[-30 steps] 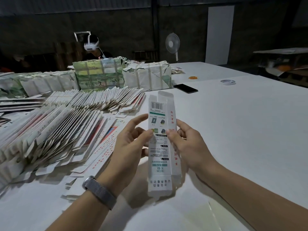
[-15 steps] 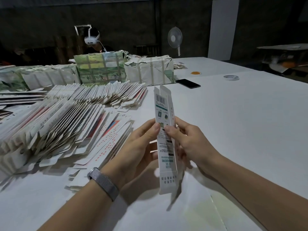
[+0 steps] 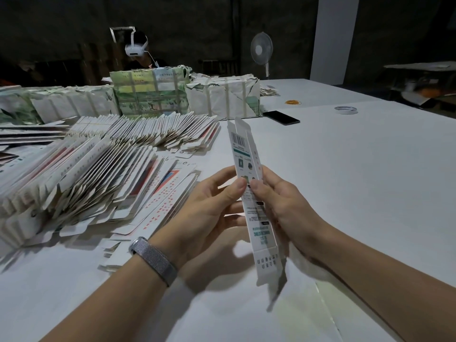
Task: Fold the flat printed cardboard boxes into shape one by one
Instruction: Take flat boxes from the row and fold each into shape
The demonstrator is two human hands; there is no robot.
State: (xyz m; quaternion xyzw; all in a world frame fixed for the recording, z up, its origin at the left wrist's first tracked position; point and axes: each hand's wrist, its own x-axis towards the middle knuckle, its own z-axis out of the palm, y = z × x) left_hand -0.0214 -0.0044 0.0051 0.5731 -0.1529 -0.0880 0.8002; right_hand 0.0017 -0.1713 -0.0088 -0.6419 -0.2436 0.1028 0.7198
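A broad white surface [image 3: 345,193] fills most of the room in front of the person and runs far off to the right. Along its far left edge stand wrapped bundles [image 3: 223,98] bound with pale straps, one of them printed in green. Nearer, on the left, long rows of flat cardboard boxes [image 3: 81,174] lean against each other like fallen dominoes, and some loose ones with red marks are spread at the near edge of the pile.

Behind the bundles sits another person [image 3: 138,49] wearing a white headset, mostly hidden by the stacks. A standing fan [image 3: 261,49] is against the dark far wall.

In the middle, raised above the surface, is the box [image 3: 254,213] being worked on: a long, narrow white one with a barcode near its far end and green and black print along its face. It is partly opened, with a second side panel showing along its right edge, and its end flaps stick out loose at both ends.

The left hand [image 3: 209,211] grips the box from the left, thumb pressed on the printed face and fingers behind. The right hand [image 3: 278,206] holds it from the right in the same way, and the two thumbs nearly meet. A grey mesh wristband [image 3: 153,260] is on the left wrist.

Far right on the surface lie a black phone [image 3: 281,117], a roll of tape [image 3: 346,110] and a small orange ring [image 3: 292,102], well apart from the hands.
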